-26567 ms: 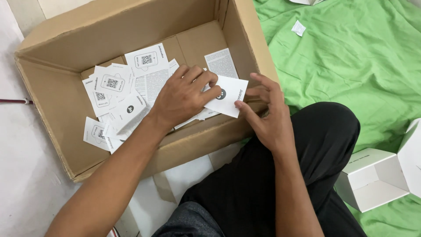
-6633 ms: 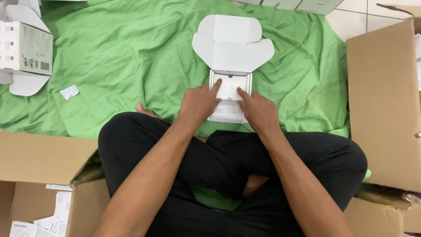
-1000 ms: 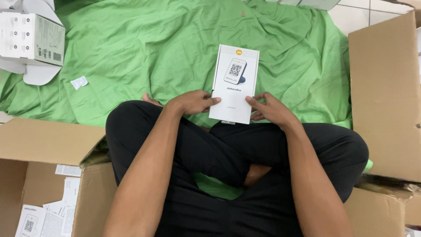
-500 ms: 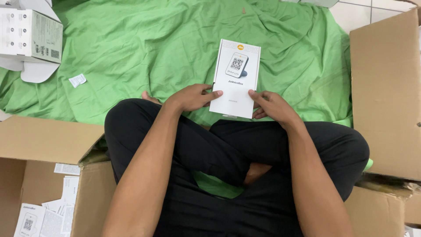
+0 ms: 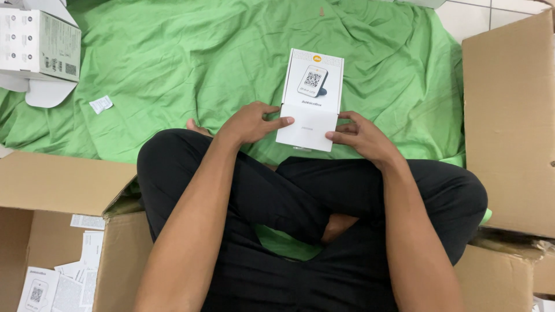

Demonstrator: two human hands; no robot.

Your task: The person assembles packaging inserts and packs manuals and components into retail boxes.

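— What's the person got there?

— A small white box [image 5: 311, 98], flat and upright in shape, with a picture of a little device printed on its face. It lies on the green cloth [image 5: 191, 63] just past the crossed legs in black trousers.

— Both hands on it?

— Yes. The left hand [image 5: 250, 122] has its grip closed on the box's left edge near the lower corner, index finger stretched along the side. The right hand [image 5: 363, 137] pinches the lower right corner, thumb and fingertips closed on the edge.

— Is it lifted?

— Can't tell; the near end sits just above the knees, the far end looks to rest on the cloth.

— What else is around?

— An open cardboard carton [image 5: 63, 231] at the person's left with white printed leaflets [image 5: 55, 283] in the bottom. Another cardboard carton [image 5: 509, 121] stands at the right. Far left on the cloth, a bigger white box with open flaps [image 5: 40, 49], and a small white paper scrap [image 5: 102, 104] near it.
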